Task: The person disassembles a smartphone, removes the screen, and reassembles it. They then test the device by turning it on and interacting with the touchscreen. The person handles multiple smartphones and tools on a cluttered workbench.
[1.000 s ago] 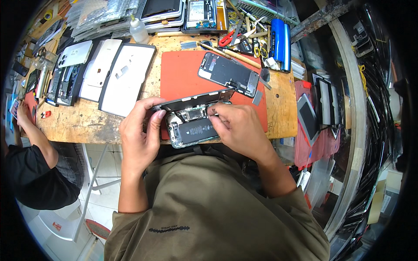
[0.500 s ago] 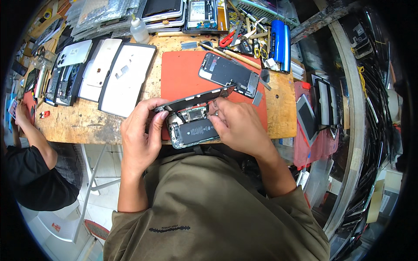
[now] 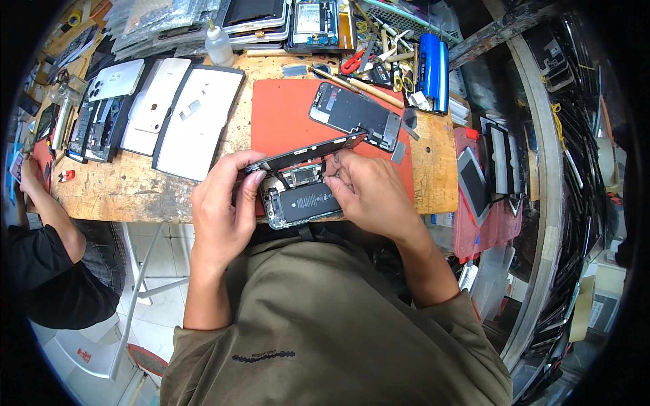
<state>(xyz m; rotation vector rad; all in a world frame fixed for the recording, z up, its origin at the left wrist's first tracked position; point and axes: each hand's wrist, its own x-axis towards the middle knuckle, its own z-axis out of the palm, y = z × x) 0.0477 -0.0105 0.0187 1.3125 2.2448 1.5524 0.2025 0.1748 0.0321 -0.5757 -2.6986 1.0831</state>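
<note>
A flat red rectangular mat lies on the brown wooden workbench. An opened dark rectangular phone is located over the mat's front edge, between the left hand and the right hand. Behind the phone, a detached black rectangular screen panel lies on the mat. A white dark-rimmed rectangular panel lies left of the mat; a translucent white plastic bottle stands directly behind that panel. A glossy blue elongated object lies beyond the mat's right rear corner.

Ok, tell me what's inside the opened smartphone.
Inside the opened smartphone, a black battery and a circuit board show. The right hand covers part of the phone's right end; what lies beneath cannot be seen.
</note>
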